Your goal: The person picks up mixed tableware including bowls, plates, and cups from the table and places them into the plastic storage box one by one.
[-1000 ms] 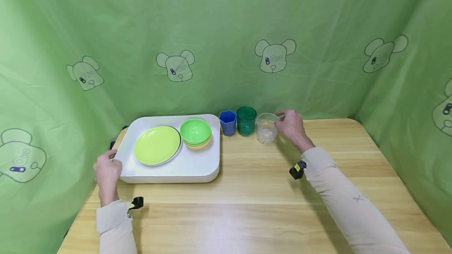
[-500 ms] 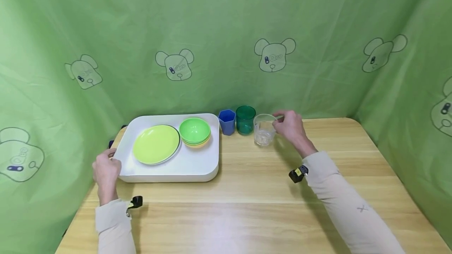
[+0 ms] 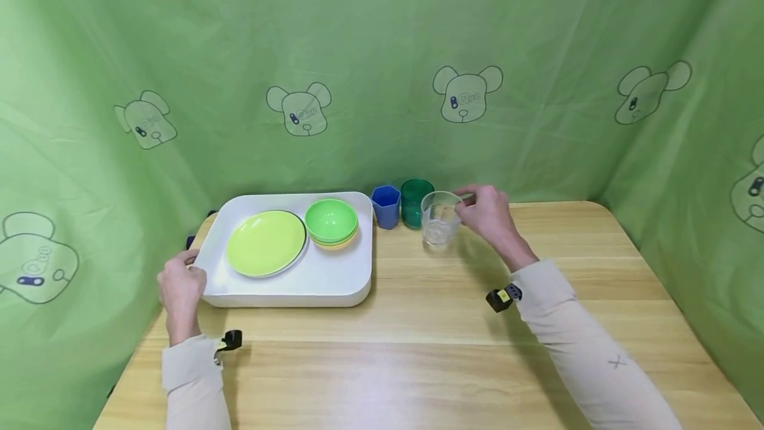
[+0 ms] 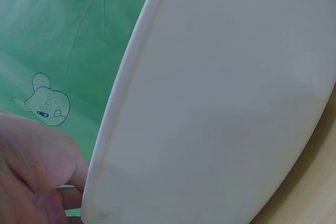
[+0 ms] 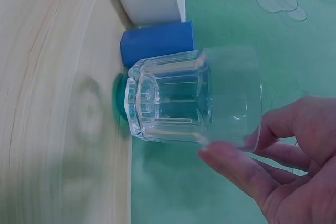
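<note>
My right hand pinches a clear drinking glass by its rim, between thumb and fingers. In the right wrist view the faceted glass is close over the table, and its shadow falls on the wood. Behind it stands a green see-through cup, partly covered by the glass. A blue hexagonal cup is beside that, near the tray. My left hand holds the left end of the white tray; in the left wrist view its fingers reach round the tray wall.
On the tray lie a yellow-green plate, stacked on another, and several nested bowls with a green bowl on top. A green curtain printed with bear heads hangs right behind the wooden table and along its sides.
My right hand has carried the glass a short way left, so it now overlaps the green cup in the head view. My left hand and the tray stay put.
</note>
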A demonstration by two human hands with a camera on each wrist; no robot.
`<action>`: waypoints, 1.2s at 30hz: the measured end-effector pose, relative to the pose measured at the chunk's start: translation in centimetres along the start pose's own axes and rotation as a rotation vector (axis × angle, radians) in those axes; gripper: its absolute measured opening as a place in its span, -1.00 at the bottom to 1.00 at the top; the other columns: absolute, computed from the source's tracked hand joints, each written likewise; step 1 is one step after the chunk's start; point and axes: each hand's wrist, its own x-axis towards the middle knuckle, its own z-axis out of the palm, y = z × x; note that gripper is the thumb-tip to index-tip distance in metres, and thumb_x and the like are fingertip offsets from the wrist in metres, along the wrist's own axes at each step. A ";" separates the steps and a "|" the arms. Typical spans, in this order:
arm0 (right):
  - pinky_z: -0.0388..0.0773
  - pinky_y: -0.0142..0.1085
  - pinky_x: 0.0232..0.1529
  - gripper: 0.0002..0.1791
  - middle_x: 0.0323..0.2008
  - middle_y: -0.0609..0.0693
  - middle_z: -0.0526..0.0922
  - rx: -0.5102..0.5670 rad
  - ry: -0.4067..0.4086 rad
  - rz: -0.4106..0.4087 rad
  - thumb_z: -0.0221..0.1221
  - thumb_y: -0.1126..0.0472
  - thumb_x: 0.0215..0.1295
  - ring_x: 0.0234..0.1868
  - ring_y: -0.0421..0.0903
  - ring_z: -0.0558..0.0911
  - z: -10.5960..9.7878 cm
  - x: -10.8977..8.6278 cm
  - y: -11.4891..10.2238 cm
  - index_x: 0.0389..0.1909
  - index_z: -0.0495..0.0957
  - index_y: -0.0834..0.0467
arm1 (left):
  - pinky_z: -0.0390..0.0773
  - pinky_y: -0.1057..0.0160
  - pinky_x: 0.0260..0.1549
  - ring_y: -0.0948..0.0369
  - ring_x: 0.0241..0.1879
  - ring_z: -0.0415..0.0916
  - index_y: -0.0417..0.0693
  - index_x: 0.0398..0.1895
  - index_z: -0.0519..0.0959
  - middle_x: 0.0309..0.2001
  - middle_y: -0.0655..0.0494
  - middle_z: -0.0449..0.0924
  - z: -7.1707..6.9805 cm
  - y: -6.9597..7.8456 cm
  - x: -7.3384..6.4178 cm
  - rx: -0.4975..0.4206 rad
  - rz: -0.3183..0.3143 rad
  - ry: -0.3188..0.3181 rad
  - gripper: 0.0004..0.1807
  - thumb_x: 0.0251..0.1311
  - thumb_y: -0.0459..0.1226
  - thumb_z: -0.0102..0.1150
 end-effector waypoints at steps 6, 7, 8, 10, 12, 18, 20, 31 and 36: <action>0.62 -0.30 -0.56 -0.58 -0.16 0.30 0.74 -0.002 0.001 -0.029 0.11 0.39 0.29 -0.38 0.10 0.77 0.4 -0.5 -0.7 0.16 0.62 0.31 | 0.39 0.11 -0.51 -0.24 -0.12 0.55 -0.29 0.36 0.46 0.25 -0.37 0.52 0.0 0.0 0.0 0.000 0.007 -0.004 -0.36 0.15 -0.54 -0.17; 0.61 -0.30 -0.57 -0.59 -0.17 0.29 0.74 -0.004 0.005 -0.035 0.11 0.39 0.29 -0.39 0.10 0.77 0.5 -0.5 -0.7 0.15 0.63 0.31 | 0.40 0.11 -0.51 -0.26 -0.09 0.54 -0.30 0.36 0.46 0.25 -0.37 0.51 0.0 0.0 0.0 0.002 0.007 -0.006 -0.36 0.15 -0.54 -0.18; 0.60 -0.30 -0.58 -0.59 -0.18 0.29 0.74 -0.005 0.008 -0.040 0.11 0.39 0.29 -0.39 0.10 0.77 0.6 -0.6 -0.8 0.15 0.63 0.31 | 0.40 0.10 -0.50 -0.27 -0.05 0.54 -0.30 0.36 0.46 0.25 -0.37 0.51 0.0 -0.1 -0.1 0.004 0.007 -0.006 -0.36 0.15 -0.54 -0.18; 0.60 -0.30 -0.58 -0.60 -0.18 0.29 0.75 -0.009 0.010 -0.047 0.11 0.39 0.30 -0.40 0.08 0.77 0.7 -0.8 -0.9 0.14 0.64 0.30 | 0.41 0.09 -0.48 -0.30 0.01 0.52 -0.30 0.37 0.46 0.26 -0.37 0.51 0.1 -0.1 -0.1 0.013 0.007 -0.006 -0.36 0.15 -0.54 -0.18; 0.62 -0.29 -0.57 -0.61 -0.18 0.28 0.75 -0.011 0.010 -0.047 0.12 0.39 0.30 -0.40 0.07 0.77 0.8 -0.9 -1.0 0.13 0.64 0.30 | 0.41 0.09 -0.47 -0.31 0.04 0.51 -0.30 0.36 0.46 0.26 -0.37 0.51 0.1 -0.1 -0.1 0.018 0.009 -0.004 -0.36 0.16 -0.54 -0.19; 0.69 -0.26 -0.48 -0.63 -0.18 0.29 0.74 -0.005 -0.007 -0.055 0.14 0.39 0.33 -0.37 0.05 0.76 1.1 -1.3 -1.6 0.14 0.64 0.31 | 0.40 0.09 -0.50 -0.29 -0.03 0.53 -0.30 0.34 0.48 0.24 -0.38 0.52 0.1 -0.1 -0.3 0.019 0.022 0.003 -0.37 0.14 -0.54 -0.17; 0.70 -0.26 -0.48 -0.63 -0.18 0.28 0.75 -0.008 -0.007 -0.064 0.15 0.39 0.33 -0.38 0.04 0.76 1.2 -1.4 -1.8 0.13 0.64 0.31 | 0.40 0.10 -0.49 -0.28 -0.03 0.53 -0.29 0.33 0.49 0.23 -0.37 0.53 0.1 -0.1 -0.3 0.018 0.027 0.000 -0.37 0.13 -0.54 -0.16; 0.71 -0.26 -0.48 -0.65 -0.20 0.28 0.76 -0.006 0.011 -0.097 0.13 0.39 0.32 -0.39 0.05 0.77 1.3 -1.4 -2.1 0.09 0.67 0.33 | 0.37 0.15 -0.60 -0.20 -0.15 0.55 -0.29 0.31 0.52 0.21 -0.31 0.58 0.7 0.8 -0.3 0.018 0.083 -0.001 -0.40 0.17 -0.52 -0.17; 0.72 -0.25 -0.46 -0.65 -0.18 0.27 0.76 0.008 -0.008 -0.087 0.14 0.37 0.33 -0.36 0.06 0.77 1.4 -1.6 -2.3 0.10 0.66 0.32 | 0.38 0.16 -0.63 -0.21 -0.16 0.57 -0.30 0.31 0.52 0.22 -0.33 0.57 1.0 1.1 -0.4 0.025 0.097 -0.020 -0.40 0.16 -0.52 -0.15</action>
